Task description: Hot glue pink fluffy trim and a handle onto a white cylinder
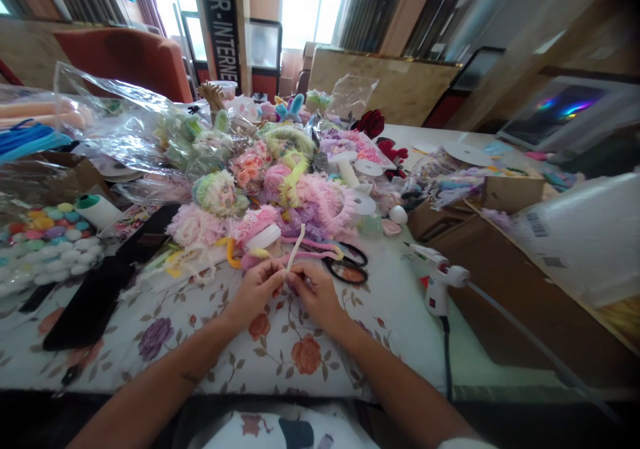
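Observation:
Both hands meet above the flowered cloth [215,342] near the table's front. A cream pipe cleaner [296,248] rises between them, its upper end pointing away from me. My left hand [260,290] pinches its lower part from the left. From the right, the fingertips of my right hand [314,296] close on the same spot. What the lower end looks like is hidden by the fingers. Just beyond the right hand lie scissors with black handles [345,262]. A pink pipe cleaner [320,249] lies beside them, and an orange one [231,252] is left of it.
A heap of pastel yarn and trims [280,176] fills the table's middle. On the right, a glue gun [435,279] with its cord stands against a cardboard box [490,289]. On the left are a black phone-like slab [90,302] and a bag of pompoms [50,242].

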The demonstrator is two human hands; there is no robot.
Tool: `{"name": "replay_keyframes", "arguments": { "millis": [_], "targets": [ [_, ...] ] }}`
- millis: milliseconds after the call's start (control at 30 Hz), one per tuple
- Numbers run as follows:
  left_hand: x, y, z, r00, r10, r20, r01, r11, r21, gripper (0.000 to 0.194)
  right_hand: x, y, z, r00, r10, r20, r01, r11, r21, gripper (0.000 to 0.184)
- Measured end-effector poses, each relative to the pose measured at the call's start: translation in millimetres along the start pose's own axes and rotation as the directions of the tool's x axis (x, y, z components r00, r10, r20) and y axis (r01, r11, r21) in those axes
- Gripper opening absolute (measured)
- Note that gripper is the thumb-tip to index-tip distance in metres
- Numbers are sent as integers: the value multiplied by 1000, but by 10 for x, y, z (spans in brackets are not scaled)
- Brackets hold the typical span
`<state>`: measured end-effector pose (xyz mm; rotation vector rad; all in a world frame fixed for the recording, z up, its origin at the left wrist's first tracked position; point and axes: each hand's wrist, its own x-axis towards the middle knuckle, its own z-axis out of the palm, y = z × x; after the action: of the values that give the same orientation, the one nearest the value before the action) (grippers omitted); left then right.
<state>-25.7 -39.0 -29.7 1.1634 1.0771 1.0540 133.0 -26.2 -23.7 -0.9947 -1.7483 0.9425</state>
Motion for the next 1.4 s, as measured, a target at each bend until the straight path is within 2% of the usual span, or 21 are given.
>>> {"name": "replay_keyframes", "arguments": {
  "millis": [100, 200, 300, 400, 533, 700, 767, 833, 900, 1000, 1067, 1200, 1400],
  "targets": [
    [2, -2, -20, 995, 81, -65, -71, 987, 143, 25, 21, 11, -27, 991, 109, 72, -116, 988, 105, 21],
    [-8, 2, -32, 978, 183, -97, -148, 946, 290, 20, 31, 43, -48, 979, 169, 111, -190, 958, 216, 26],
    [-14, 3, -37, 973, 215, -81, -181, 936, 301, 20, 33, 78, -55, 975, 185, 120, -210, 945, 251, 26],
    [-6, 4, -38, 980, 191, -54, -171, 951, 259, 22, 37, 98, -56, 983, 157, 98, -174, 964, 202, 21],
    [4, -1, -23, 985, 165, -56, -147, 959, 241, 22, 34, 97, -43, 998, 57, 32, -58, 998, 28, 14],
    [-3, -24, -6, 988, 133, -72, -115, 970, 214, 22, -18, 92, 17, 993, -106, -50, 97, 985, -144, 13],
    [-3, -28, -8, 992, 109, -69, -95, 980, 174, 23, -31, 84, 40, 988, -131, -82, 116, 978, -171, 14],
    [2, -23, -11, 994, 86, -63, -77, 988, 131, 25, -26, 67, 48, 994, -76, -83, 65, 990, -125, 13],
    [13, -12, -11, 995, 76, -59, -71, 994, 85, 27, -8, 46, 42, 997, 58, -52, -57, 998, 23, 12],
    [32, 7, -9, 994, 87, -65, -86, 996, 28, 30, 21, 25, 20, 967, 256, 17, -250, 927, 279, 19],
    [39, 12, -10, 990, 101, -98, -101, 995, 5, 34, 29, 24, 9, 945, 325, 41, -316, 873, 371, 23],
    [29, 9, -18, 988, 109, -114, -103, 993, 55, 33, 19, 28, 9, 928, 370, 43, -353, 837, 418, 25],
    [-6, 8, -29, 973, 189, -135, -157, 963, 219, 21, 12, 18, 17, 951, 303, 54, -302, 885, 355, 24]
  ]
}}
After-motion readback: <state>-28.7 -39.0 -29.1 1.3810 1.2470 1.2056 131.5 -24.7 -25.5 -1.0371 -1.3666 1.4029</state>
